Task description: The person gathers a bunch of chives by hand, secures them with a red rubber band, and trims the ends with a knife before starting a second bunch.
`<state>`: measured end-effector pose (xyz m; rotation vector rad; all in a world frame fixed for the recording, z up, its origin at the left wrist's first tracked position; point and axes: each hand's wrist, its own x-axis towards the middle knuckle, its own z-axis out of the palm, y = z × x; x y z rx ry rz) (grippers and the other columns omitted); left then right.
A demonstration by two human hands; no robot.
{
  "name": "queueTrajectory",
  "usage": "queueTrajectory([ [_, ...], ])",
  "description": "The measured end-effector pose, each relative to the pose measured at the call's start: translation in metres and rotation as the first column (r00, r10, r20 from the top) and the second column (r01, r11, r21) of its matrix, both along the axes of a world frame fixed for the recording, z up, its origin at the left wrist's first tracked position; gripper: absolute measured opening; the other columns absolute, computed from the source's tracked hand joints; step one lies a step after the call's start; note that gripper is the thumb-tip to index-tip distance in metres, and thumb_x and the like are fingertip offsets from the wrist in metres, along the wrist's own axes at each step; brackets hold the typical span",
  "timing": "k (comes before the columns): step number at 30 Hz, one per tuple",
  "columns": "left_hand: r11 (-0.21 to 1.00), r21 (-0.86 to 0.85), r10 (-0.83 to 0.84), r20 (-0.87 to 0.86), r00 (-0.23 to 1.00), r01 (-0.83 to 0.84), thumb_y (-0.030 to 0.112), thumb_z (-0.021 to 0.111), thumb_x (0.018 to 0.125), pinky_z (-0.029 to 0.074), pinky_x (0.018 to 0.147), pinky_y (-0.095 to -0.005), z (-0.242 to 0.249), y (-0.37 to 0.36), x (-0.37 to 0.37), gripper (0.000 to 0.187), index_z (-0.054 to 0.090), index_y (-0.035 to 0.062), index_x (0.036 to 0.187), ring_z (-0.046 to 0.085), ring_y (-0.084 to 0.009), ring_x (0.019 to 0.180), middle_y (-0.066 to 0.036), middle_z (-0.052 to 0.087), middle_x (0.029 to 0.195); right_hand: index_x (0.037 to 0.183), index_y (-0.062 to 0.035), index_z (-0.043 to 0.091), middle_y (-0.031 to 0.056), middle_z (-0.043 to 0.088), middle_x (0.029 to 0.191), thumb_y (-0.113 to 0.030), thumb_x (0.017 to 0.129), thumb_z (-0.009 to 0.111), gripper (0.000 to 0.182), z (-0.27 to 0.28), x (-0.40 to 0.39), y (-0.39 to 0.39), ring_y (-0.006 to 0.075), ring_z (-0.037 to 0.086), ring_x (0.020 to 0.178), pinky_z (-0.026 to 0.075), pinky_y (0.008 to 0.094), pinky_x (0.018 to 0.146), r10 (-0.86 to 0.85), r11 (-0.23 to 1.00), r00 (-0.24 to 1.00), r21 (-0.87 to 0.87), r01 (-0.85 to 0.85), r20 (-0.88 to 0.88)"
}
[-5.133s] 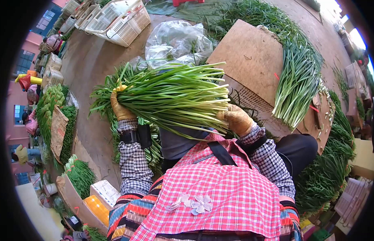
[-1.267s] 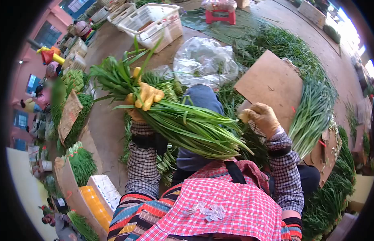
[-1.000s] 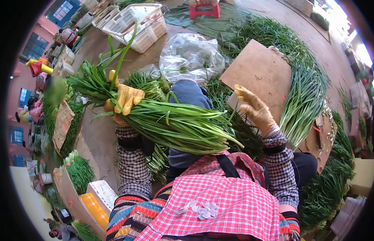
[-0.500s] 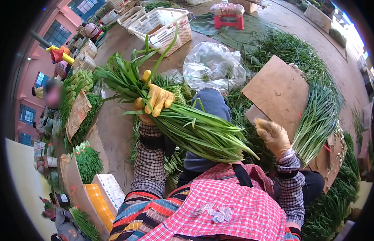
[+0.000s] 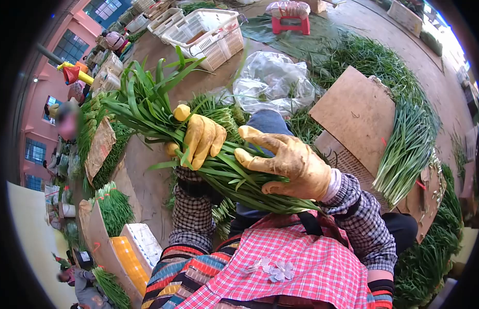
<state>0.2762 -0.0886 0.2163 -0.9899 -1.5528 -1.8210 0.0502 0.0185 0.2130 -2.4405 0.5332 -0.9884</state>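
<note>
My left hand, in a yellow glove, is wrapped round a bunch of garlic chives with long flat blades. The leafy tips fan out to the upper left, and the other end lies over my lap toward the pink checked apron. Over that lower part is my right hand, in a stained yellow glove, its fingers spread and stretched along the blades. Part of the bunch is hidden under it. More cut greens lie just beyond my knee.
A brown board lies on a heap of greens to the right, beside paler-stemmed stalks. Ahead are a clear plastic bag, a white crate and a red stool. Tied bundles and people are at left.
My right hand has moved left from beside the board onto the bunch. My left hand still grips it; the leafy tips have shifted slightly left.
</note>
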Motion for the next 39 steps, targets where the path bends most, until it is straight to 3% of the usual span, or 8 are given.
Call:
queueTrajectory([
  [4, 1.0, -0.001, 0.02, -0.077, 0.997, -0.02, 0.028, 0.057, 0.091, 0.043, 0.075, -0.0312, 0.002, 0.003, -0.006, 0.066, 0.026, 0.0107, 0.147, 0.065, -0.0115, 0.065, 0.003, 0.066, 0.075, 0.111, -0.0068, 0.062, 0.0289, 0.045, 0.134, -0.002, 0.061, 0.072, 0.051, -0.019, 0.005, -0.006, 0.0436, 0.048, 0.12, 0.041, 0.0428, 0.1, 0.11, 0.989, 0.958, 0.066, -0.132, 0.264],
  [14, 0.998, 0.033, 0.052, -0.034, 0.998, -0.051, 0.029, 0.056, 0.092, 0.043, 0.078, -0.0324, -0.015, 0.003, 0.001, 0.069, 0.021, 0.0084, 0.148, 0.066, -0.0134, 0.068, 0.001, 0.067, 0.078, 0.095, -0.0044, 0.06, 0.023, 0.053, 0.128, 0.005, 0.072, 0.062, 0.024, -0.027, 0.01, -0.003, 0.0351, 0.057, 0.11, 0.048, 0.0414, 0.092, 0.013, 0.98, 0.955, 0.185, -0.071, 0.296],
  [21, 0.998, -0.051, -0.033, -0.027, 0.999, 0.032, 0.029, 0.057, 0.092, 0.043, 0.079, -0.0337, -0.01, -0.005, 0.003, 0.073, 0.017, 0.0088, 0.149, 0.066, -0.0141, 0.069, 0.0, 0.067, 0.079, 0.094, -0.0006, 0.052, 0.019, 0.058, 0.121, -0.004, 0.093, 0.052, 0.003, -0.021, -0.016, 0.005, 0.0252, 0.061, 0.104, 0.044, 0.0351, 0.098, -0.389, 0.67, 0.634, 0.678, -0.302, 0.668],
  [25, 0.998, 0.049, 0.045, -0.044, 0.998, -0.043, 0.024, 0.057, 0.09, 0.044, 0.077, -0.0313, -0.019, 0.002, 0.004, 0.07, 0.02, 0.0081, 0.147, 0.065, -0.0121, 0.062, 0.002, 0.066, 0.073, 0.094, -0.0031, 0.053, 0.0126, 0.063, 0.099, -0.015, 0.094, 0.055, 0.013, -0.034, -0.037, -0.001, 0.0184, 0.063, 0.088, 0.047, 0.0226, 0.069, -0.42, 0.56, 0.533, 0.672, -0.485, 0.734],
  [30, 0.979, 0.154, 0.14, -0.05, 0.989, -0.131, 0.019, 0.056, 0.089, 0.046, 0.073, -0.0283, -0.026, 0.01, 0.01, 0.066, 0.025, 0.0072, 0.145, 0.063, -0.0098, 0.053, 0.004, 0.064, 0.064, 0.095, -0.007, 0.054, 0.0043, 0.059, 0.083, -0.018, 0.097, 0.051, 0.012, -0.018, -0.045, 0.003, 0.0106, 0.054, 0.067, 0.045, 0.0218, 0.063, -0.489, 0.725, 0.387, 0.611, -0.318, 0.782],
  [35, 0.966, 0.203, 0.173, -0.032, 0.984, -0.163, 0.018, 0.058, 0.088, 0.047, 0.073, -0.027, -0.025, 0.014, 0.017, 0.059, 0.032, 0.0075, 0.139, 0.061, -0.008, 0.049, 0.005, 0.063, 0.061, 0.103, -0.0044, 0.058, 0.0026, 0.056, 0.077, -0.014, 0.097, 0.049, 0.014, -0.014, -0.107, 0.002, 0.0127, 0.05, 0.062, 0.048, 0.0307, 0.074, -0.363, 0.781, 0.184, 0.406, -0.474, 0.913],
  [38, 0.962, 0.214, 0.182, -0.033, 0.983, -0.171, 0.018, 0.059, 0.087, 0.047, 0.076, -0.0272, -0.031, 0.012, 0.022, 0.06, 0.032, 0.0079, 0.139, 0.061, -0.0066, 0.051, 0.006, 0.063, 0.061, 0.112, -0.0008, 0.056, 0.007, 0.062, 0.092, -0.016, 0.097, 0.049, 0.022, -0.017, -0.131, 0.005, 0.0157, 0.059, 0.078, 0.048, 0.0347, 0.084, -0.274, 0.815, 0.174, 0.324, -0.48, 0.946],
  [39, 0.977, 0.168, 0.135, -0.032, 0.99, -0.128, 0.018, 0.059, 0.087, 0.047, 0.077, -0.028, -0.032, 0.007, 0.023, 0.063, 0.03, 0.008, 0.142, 0.061, -0.0064, 0.051, 0.007, 0.063, 0.061, 0.116, -0.0005, 0.055, 0.0077, 0.062, 0.099, -0.016, 0.097, 0.05, 0.025, -0.018, -0.128, 0.008, 0.0162, 0.058, 0.086, 0.048, 0.0351, 0.088, -0.384, 0.828, 0.309, 0.473, -0.301, 0.87],
])
